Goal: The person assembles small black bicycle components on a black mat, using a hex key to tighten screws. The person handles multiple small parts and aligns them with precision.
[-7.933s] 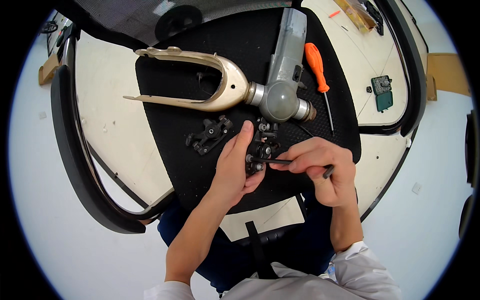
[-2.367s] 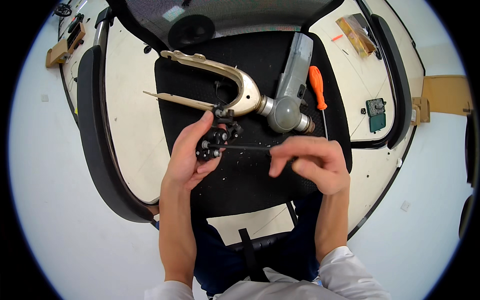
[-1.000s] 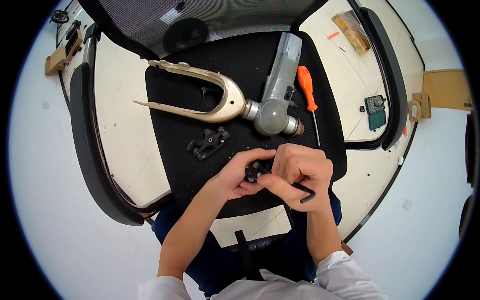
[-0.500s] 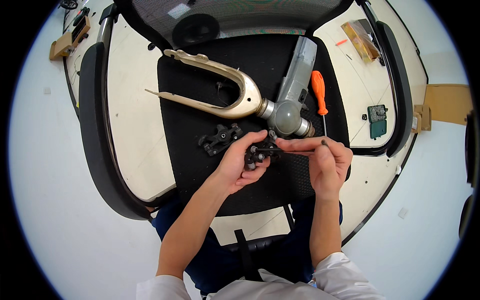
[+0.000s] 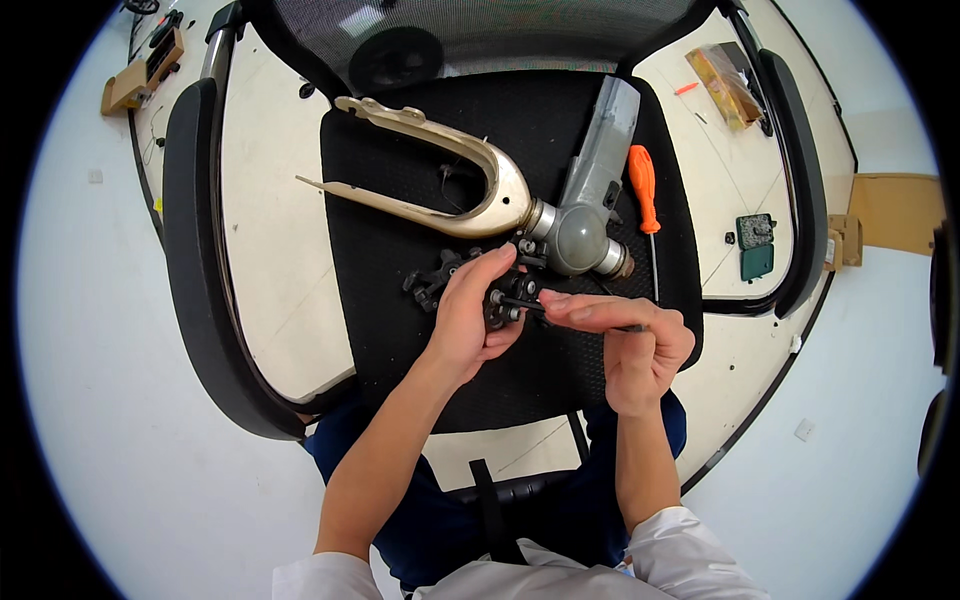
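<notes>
My left hand (image 5: 463,325) is closed around a black brake caliper (image 5: 528,287) with silver bolts, partly hidden by the fingers. Reaching in from the right, my right hand (image 5: 648,350) grips a thin dark hex key (image 5: 522,304), its tip at a bolt on the caliper. Much of the key is covered by the right fingers. A second black caliper (image 5: 430,284) lies on the chair seat just left of my left hand. Beyond both hands, a cream fork (image 5: 509,195) rests joined to a grey frame tube (image 5: 580,235).
An orange-handled screwdriver (image 5: 643,185) lies along the right of the black chair seat (image 5: 400,385). Armrests (image 5: 195,270) flank it on both sides. On the floor to the right are a green case (image 5: 757,262) and a yellow box (image 5: 722,85); an open carton (image 5: 128,88) sits far left.
My left hand has turned the caliper and shifted slightly left. My right hand has come lower, its fingers more extended and the hex key angled differently, its outer end now mostly hidden.
</notes>
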Demonstrator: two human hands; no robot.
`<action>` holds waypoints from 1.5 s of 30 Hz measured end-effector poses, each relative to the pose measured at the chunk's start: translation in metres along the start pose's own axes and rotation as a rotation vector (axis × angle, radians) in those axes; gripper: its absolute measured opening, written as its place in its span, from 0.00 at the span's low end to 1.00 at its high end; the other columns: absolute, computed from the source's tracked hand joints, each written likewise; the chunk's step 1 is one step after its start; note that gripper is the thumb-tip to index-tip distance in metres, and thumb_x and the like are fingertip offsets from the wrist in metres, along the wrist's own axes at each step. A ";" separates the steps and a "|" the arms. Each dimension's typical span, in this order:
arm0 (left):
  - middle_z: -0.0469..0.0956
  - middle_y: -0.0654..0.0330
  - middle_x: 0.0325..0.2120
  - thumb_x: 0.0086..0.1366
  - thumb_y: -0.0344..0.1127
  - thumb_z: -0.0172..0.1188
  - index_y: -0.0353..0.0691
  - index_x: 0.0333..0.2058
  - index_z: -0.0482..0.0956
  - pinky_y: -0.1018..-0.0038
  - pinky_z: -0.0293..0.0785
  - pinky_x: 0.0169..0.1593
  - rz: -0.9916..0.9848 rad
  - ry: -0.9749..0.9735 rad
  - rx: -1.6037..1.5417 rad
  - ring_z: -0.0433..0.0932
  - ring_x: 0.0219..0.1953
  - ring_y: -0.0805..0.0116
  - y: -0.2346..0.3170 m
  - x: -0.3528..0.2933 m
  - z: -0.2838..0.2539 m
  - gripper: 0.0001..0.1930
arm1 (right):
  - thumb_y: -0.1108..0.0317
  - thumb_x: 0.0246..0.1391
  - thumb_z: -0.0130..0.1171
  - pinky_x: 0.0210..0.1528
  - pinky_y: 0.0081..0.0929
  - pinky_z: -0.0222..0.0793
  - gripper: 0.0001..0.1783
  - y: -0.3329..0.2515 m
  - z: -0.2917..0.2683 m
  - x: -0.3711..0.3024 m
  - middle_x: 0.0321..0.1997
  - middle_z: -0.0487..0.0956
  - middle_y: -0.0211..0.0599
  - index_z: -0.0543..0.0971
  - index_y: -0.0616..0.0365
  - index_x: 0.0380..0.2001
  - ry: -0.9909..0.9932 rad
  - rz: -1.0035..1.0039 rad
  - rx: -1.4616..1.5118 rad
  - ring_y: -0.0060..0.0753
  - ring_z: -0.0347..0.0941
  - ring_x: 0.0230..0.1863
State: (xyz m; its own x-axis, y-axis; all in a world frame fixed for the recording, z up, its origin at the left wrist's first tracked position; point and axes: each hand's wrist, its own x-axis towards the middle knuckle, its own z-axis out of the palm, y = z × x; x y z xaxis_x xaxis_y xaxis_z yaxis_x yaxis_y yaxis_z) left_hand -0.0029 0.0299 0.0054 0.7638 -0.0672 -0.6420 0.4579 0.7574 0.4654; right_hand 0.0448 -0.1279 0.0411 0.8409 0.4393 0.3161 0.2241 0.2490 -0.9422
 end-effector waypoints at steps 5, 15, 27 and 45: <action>0.67 0.64 0.15 0.70 0.49 0.46 0.41 0.35 0.69 0.83 0.43 0.09 0.147 0.009 0.037 0.54 0.07 0.80 -0.006 0.001 0.004 0.16 | 0.55 0.69 0.37 0.36 0.46 0.82 0.30 -0.004 0.004 -0.005 0.31 0.80 0.60 0.75 0.73 0.27 0.276 0.295 0.068 0.56 0.81 0.37; 0.69 0.67 0.20 0.70 0.39 0.49 0.37 0.38 0.69 0.84 0.58 0.19 0.773 0.169 0.519 0.64 0.16 0.83 -0.012 0.000 -0.001 0.10 | 0.48 0.68 0.36 0.37 0.39 0.83 0.31 0.002 0.001 0.002 0.31 0.81 0.60 0.74 0.67 0.28 0.431 0.559 0.330 0.51 0.82 0.37; 0.76 0.53 0.28 0.55 0.34 0.67 0.33 0.42 0.67 0.72 0.74 0.28 1.251 0.097 1.046 0.78 0.24 0.61 -0.004 -0.002 -0.019 0.21 | 0.48 0.64 0.46 0.34 0.37 0.83 0.30 0.020 -0.009 0.001 0.30 0.80 0.59 0.75 0.70 0.26 0.549 0.832 0.642 0.52 0.82 0.35; 0.68 0.64 0.20 0.70 0.42 0.51 0.39 0.42 0.66 0.81 0.56 0.14 0.361 0.051 0.250 0.63 0.12 0.78 0.011 -0.008 0.002 0.12 | 0.52 0.68 0.41 0.43 0.33 0.82 0.29 0.006 -0.007 0.002 0.40 0.80 0.61 0.75 0.74 0.41 0.315 0.503 0.304 0.52 0.80 0.43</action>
State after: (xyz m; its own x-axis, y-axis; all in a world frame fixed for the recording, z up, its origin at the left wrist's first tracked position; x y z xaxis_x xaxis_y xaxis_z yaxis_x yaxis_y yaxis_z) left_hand -0.0031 0.0372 0.0172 0.8744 0.2094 -0.4377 0.2668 0.5458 0.7943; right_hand 0.0517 -0.1316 0.0350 0.9206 0.3041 -0.2449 -0.3433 0.3320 -0.8786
